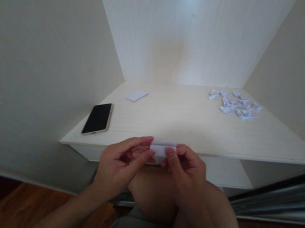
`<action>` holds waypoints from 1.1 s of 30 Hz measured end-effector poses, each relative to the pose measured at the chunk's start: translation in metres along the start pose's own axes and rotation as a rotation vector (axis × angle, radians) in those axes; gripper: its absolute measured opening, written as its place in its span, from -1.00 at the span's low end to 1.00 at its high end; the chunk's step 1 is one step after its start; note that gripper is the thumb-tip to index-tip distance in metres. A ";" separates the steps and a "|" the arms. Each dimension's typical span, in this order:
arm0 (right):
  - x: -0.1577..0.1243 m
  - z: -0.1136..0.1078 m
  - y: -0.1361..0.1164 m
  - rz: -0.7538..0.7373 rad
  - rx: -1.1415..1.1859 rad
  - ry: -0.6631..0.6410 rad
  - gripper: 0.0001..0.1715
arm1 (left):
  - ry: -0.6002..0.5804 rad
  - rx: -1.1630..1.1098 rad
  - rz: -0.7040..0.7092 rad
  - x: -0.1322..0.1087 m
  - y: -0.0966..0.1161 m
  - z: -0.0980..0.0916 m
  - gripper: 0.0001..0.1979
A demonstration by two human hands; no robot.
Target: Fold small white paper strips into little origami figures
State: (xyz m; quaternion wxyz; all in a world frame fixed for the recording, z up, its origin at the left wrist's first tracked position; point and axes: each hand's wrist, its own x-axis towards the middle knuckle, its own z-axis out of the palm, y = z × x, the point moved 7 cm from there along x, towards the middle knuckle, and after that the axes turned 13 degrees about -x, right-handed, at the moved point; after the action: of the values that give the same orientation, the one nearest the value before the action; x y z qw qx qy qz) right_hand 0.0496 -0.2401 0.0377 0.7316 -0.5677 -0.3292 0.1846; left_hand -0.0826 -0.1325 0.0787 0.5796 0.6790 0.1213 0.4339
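A small piece of white paper (161,151) is held between both hands, just in front of the shelf's front edge. Along its upper part runs a fold. My left hand (126,160) pinches its left end between thumb and fingers. At the right end, my right hand (187,169) grips it, the thumb pressed flat on the paper's face. The fingers behind the paper are partly hidden.
On the white shelf (163,116), a phone (98,119) lies at the left edge. Behind it rests a flat white paper piece (137,95). Several folded white paper pieces (236,104) are heaped at the back right. Walls enclose the shelf on the left, back and right.
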 end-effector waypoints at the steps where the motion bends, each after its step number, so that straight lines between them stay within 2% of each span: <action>1: 0.000 0.000 0.000 0.000 -0.009 0.000 -0.66 | -0.006 -0.004 -0.016 0.001 0.000 0.002 -0.70; 6: -0.001 0.000 0.000 -0.010 -0.023 0.014 -0.68 | -0.028 -0.071 -0.036 0.006 0.004 0.009 -0.66; 10: -0.002 0.001 -0.005 -0.017 0.029 0.027 -0.70 | -0.081 -0.097 -0.093 0.009 0.003 0.012 -0.73; 26: -0.004 -0.002 -0.008 0.035 0.060 0.092 -0.81 | -0.073 -0.150 -0.230 0.016 -0.005 0.007 -0.83; 33: -0.004 -0.004 -0.011 0.006 0.036 0.109 -0.90 | -0.065 -0.141 -0.232 0.017 -0.001 0.006 -0.85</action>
State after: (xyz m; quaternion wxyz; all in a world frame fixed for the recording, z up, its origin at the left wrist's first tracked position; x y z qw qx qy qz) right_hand 0.0483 -0.2487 0.0465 0.7581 -0.5646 -0.2837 0.1615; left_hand -0.0680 -0.1250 0.0859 0.6759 0.6316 0.1495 0.3491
